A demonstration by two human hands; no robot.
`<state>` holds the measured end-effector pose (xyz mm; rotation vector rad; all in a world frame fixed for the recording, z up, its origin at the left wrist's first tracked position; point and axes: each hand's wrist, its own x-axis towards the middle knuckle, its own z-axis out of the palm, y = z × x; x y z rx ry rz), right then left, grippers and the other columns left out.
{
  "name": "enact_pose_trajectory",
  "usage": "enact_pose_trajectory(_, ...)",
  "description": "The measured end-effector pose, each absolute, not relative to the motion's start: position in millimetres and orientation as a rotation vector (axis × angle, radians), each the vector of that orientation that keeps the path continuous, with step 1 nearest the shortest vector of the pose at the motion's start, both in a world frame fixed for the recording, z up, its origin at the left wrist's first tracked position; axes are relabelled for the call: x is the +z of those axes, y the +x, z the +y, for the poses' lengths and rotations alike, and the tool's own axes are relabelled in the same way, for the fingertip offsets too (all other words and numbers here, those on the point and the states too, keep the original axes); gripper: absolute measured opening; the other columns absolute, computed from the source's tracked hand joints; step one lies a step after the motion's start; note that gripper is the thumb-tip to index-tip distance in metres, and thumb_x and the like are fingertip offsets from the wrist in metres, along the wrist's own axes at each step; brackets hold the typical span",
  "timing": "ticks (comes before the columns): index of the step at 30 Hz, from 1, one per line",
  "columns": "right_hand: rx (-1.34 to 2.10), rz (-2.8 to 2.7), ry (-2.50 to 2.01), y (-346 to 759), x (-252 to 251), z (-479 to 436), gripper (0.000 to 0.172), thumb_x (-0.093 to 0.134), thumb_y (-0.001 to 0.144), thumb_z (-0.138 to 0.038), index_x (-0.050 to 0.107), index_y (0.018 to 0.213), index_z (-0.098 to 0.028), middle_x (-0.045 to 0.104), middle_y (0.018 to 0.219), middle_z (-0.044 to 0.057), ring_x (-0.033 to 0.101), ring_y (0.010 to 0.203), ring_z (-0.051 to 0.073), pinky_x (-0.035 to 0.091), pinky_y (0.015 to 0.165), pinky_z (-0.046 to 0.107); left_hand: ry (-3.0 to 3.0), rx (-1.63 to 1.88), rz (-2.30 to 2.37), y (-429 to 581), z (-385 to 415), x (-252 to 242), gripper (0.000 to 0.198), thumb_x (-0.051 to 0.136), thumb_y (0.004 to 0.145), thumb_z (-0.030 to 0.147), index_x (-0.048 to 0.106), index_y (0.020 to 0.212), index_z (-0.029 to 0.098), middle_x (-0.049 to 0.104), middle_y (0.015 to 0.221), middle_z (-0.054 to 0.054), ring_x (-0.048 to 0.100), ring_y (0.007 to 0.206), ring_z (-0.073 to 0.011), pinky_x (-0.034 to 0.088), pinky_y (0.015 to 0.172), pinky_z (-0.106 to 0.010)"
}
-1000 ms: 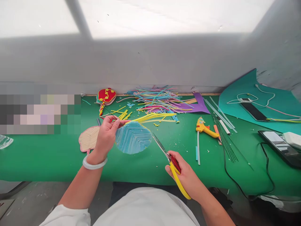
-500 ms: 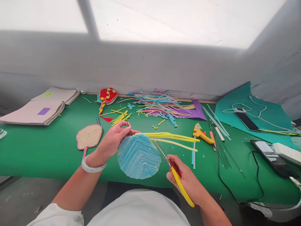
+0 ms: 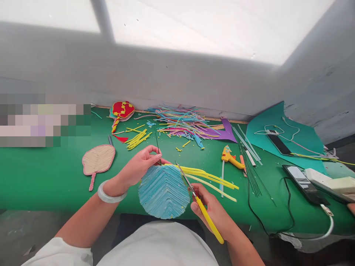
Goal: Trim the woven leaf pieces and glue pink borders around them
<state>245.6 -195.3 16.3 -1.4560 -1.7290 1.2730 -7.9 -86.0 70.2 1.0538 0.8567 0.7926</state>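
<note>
My left hand point(image 3: 148, 162) is closed on the top edge of a round blue fan panel point(image 3: 164, 192), made of ribbed strips set in a chevron. A thin dark wire point(image 3: 156, 140) rises from between its fingers. Several yellow fuzzy strips point(image 3: 205, 174) stretch right from the panel's upper edge. In my right hand point(image 3: 210, 205) is a pair of scissors point(image 3: 206, 214) with a yellow handle. Their narrow blades point up and left, over the yellow strips close to the panel's right side. Whether the blades touch the strips, I cannot tell.
Cut yellow pieces point(image 3: 138, 139), a heap of coloured strips point(image 3: 180, 120) and a red fan point(image 3: 122, 110) lie behind the hands. A beige fan point(image 3: 99, 159) is at left. Rightward are a yellow glue gun point(image 3: 231, 158), green wires point(image 3: 253, 177), phones and a cable point(image 3: 290, 207).
The scissors have moved up and left, so their blades now cross the yellow strips. Those strips droop further at their right ends. The whole view has shifted slightly.
</note>
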Motion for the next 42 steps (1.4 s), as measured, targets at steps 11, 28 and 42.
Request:
enact_pose_trajectory(11, 1.254, -1.705, -1.415, 243, 10, -195, 0.048, 0.051, 0.09, -0.067, 0.054, 0.105, -0.021, 0.044, 0.076, -0.005, 0.034, 0.066, 0.013, 0.032, 0.059, 0.026, 1.069, 0.778, 0.862, -4, -86, 70, 0.049, 0.079, 0.076, 0.056, 0.047, 0.091, 0.022, 0.077, 0.086, -0.006, 0.073, 0.076, -0.0212, 0.053, 0.061, -0.027)
enact_pose_trajectory(28, 1.105, -1.73, -1.494, 240, 8, -195, 0.047, 0.053, 0.09, -0.065, 0.06, 0.102, -0.02, 0.051, 0.074, -0.003, 0.039, 0.064, 0.013, 0.039, 0.06, 0.025, 1.059, 0.773, 0.864, -3, -85, 67, 0.049, 0.081, 0.074, 0.055, 0.048, 0.089, 0.022, 0.076, 0.082, -0.005, 0.072, 0.073, -0.0189, 0.053, 0.062, -0.026)
enact_pose_trajectory(42, 1.067, -1.619, -1.559, 235, 5, -195, 0.051, 0.052, 0.087, -0.071, 0.06, 0.09, -0.021, 0.036, 0.063, -0.006, 0.028, 0.059, 0.012, 0.027, 0.054, 0.026, 1.077, 0.772, 0.877, 1, -78, 64, 0.049, 0.08, 0.075, 0.055, 0.048, 0.09, 0.022, 0.077, 0.084, -0.007, 0.074, 0.074, -0.0201, 0.052, 0.062, -0.026)
